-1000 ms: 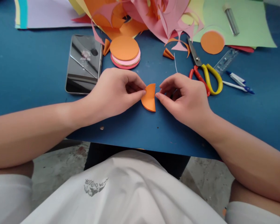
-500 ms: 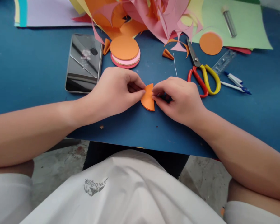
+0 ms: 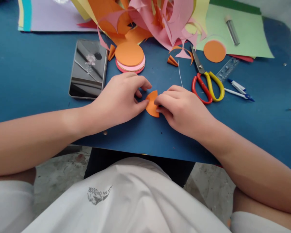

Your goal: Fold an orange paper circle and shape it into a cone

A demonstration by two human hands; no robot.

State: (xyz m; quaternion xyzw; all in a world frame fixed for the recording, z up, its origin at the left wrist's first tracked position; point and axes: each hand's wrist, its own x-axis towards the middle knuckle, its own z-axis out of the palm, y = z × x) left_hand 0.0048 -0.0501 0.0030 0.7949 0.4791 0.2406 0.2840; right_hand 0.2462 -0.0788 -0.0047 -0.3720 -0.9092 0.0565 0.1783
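Note:
A folded half-circle of orange paper point(image 3: 151, 104) is between my two hands, near the table's front edge. My right hand point(image 3: 181, 108) pinches its straight right edge with thumb and fingertips. My left hand point(image 3: 121, 94) is on the other side, its thumb tip touching the curved left edge. The left index finger is raised away from the thumb, so that hand is open. Just beyond my left hand lies a stack of paper circles point(image 3: 129, 53), orange on top with pink and red below.
A dark phone point(image 3: 88, 69) lies left of the stack. Scissors point(image 3: 206, 81), pens point(image 3: 239, 89), a clear ruler point(image 3: 227, 69), a white thread point(image 3: 180, 73) and an orange circle point(image 3: 214, 51) are to the right. Paper scraps point(image 3: 145, 19) pile up at the back of the blue table point(image 3: 135, 139).
My left index finger has lifted off the orange paper, leaving the thumb at its edge. My right fingers have shifted slightly left over the straight edge. The view has moved a little.

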